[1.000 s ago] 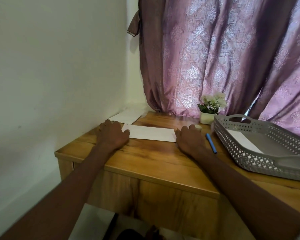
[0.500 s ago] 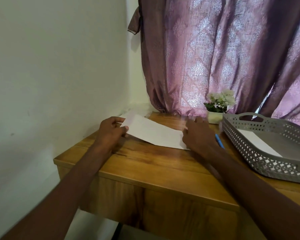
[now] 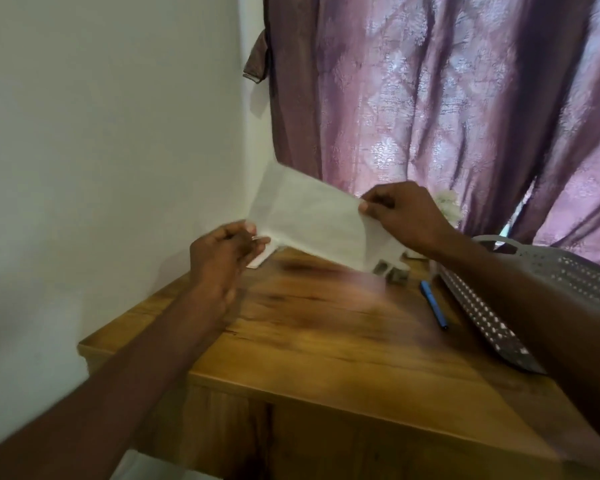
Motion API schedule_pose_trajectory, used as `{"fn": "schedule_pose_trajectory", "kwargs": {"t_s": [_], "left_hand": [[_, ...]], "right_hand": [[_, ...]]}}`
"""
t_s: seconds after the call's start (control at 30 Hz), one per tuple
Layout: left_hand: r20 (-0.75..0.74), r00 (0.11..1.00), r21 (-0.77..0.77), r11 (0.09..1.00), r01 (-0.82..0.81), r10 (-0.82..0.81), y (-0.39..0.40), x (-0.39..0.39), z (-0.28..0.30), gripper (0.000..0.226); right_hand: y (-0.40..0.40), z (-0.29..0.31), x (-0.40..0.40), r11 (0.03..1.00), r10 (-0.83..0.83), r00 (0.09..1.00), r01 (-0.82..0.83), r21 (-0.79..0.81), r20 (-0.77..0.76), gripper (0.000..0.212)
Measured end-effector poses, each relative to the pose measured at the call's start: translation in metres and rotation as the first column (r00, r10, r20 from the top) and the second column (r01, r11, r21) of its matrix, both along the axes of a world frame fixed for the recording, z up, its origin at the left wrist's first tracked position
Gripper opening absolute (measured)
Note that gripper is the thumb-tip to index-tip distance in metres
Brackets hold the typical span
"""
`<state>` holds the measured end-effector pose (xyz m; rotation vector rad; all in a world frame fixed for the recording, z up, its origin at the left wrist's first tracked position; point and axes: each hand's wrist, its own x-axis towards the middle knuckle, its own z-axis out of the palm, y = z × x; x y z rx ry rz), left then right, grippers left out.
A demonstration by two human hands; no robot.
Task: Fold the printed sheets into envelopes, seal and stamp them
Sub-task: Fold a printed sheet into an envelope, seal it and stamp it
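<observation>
A white folded sheet [image 3: 309,216] hangs in the air above the wooden table [image 3: 326,327], tilted, its upper left corner highest. My left hand [image 3: 222,254] pinches its lower left corner. My right hand [image 3: 402,213] pinches its right edge between thumb and fingers. More white paper [image 3: 258,259] lies on the table by the wall, partly hidden behind my left hand. The picture is blurred by motion.
A blue pen [image 3: 433,308] lies on the table right of centre. A grey perforated tray [image 3: 534,289] stands at the right edge. Small dark objects [image 3: 392,271] sit near the back. A pink curtain [image 3: 430,98] hangs behind; a white wall [image 3: 101,150] borders the left.
Both hands lifted the folded sheet off the table and raised it in front of the curtain. One second ago it lay flat under both hands.
</observation>
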<state>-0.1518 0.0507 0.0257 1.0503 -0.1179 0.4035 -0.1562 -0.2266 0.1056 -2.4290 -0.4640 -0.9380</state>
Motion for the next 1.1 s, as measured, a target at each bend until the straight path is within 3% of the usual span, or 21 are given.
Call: {"fn": "schedule_pose_trajectory", "kwargs": {"t_s": [0.13, 0.3, 0.43, 0.53, 0.7, 0.77, 0.87, 0.97, 1.03, 1.1], "left_hand": [[0.061, 0.993, -0.046, 0.994, 0.104, -0.101, -0.055, 0.021, 0.056, 0.002], [0.118, 0.963, 0.035, 0.97, 0.241, -0.244, -0.14, 0.04, 0.123, 0.01], [0.034, 0.951, 0.069, 0.95, 0.304, -0.306, -0.208, 0.056, 0.139, 0.018], [-0.076, 0.958, 0.146, 0.947, 0.287, -0.278, -0.26, 0.068, 0.126, 0.021], [-0.224, 0.963, 0.436, 0.869, 0.234, -0.147, -0.318, 0.086, 0.084, 0.019], [-0.221, 0.971, 0.574, 0.793, 0.203, -0.089, -0.329, 0.092, 0.069, 0.023], [-0.05, 0.998, 0.879, 0.477, 0.024, 0.041, -0.344, 0.095, 0.052, 0.032], [0.166, 0.985, 0.959, 0.227, -0.171, 0.04, -0.35, 0.088, 0.044, 0.024], [0.224, 0.974, 0.966, 0.135, -0.219, -0.023, -0.351, 0.085, 0.043, 0.017], [0.241, 0.968, 0.966, 0.12, -0.231, -0.076, -0.347, 0.083, 0.042, 0.015]], "right_hand": [[-0.04, 0.031, -0.014, 0.987, -0.113, 0.986, 0.096, 0.131, 0.125, 0.017], [-0.11, 0.057, -0.041, 0.925, -0.236, 0.967, 0.194, 0.326, 0.096, 0.017], [-0.156, 0.045, -0.064, 0.823, -0.261, 0.965, 0.238, 0.515, -0.029, 0.011], [-0.192, 0.023, -0.075, 0.717, -0.249, 0.944, 0.329, 0.615, -0.215, 0.014], [-0.226, -0.019, -0.073, 0.61, -0.306, 0.823, 0.556, 0.565, -0.479, 0.008], [-0.234, -0.03, -0.068, 0.631, -0.307, 0.763, 0.611, 0.478, -0.569, 0.006], [-0.24, -0.044, -0.062, 0.703, -0.281, 0.636, 0.646, 0.297, -0.719, 0.009], [-0.241, -0.053, -0.055, 0.77, -0.276, 0.557, 0.616, 0.166, -0.783, 0.01], [-0.24, -0.056, -0.051, 0.805, -0.291, 0.537, 0.585, 0.1, -0.792, 0.012], [-0.237, -0.055, -0.05, 0.831, -0.32, 0.541, 0.554, 0.043, -0.777, 0.013]]}}
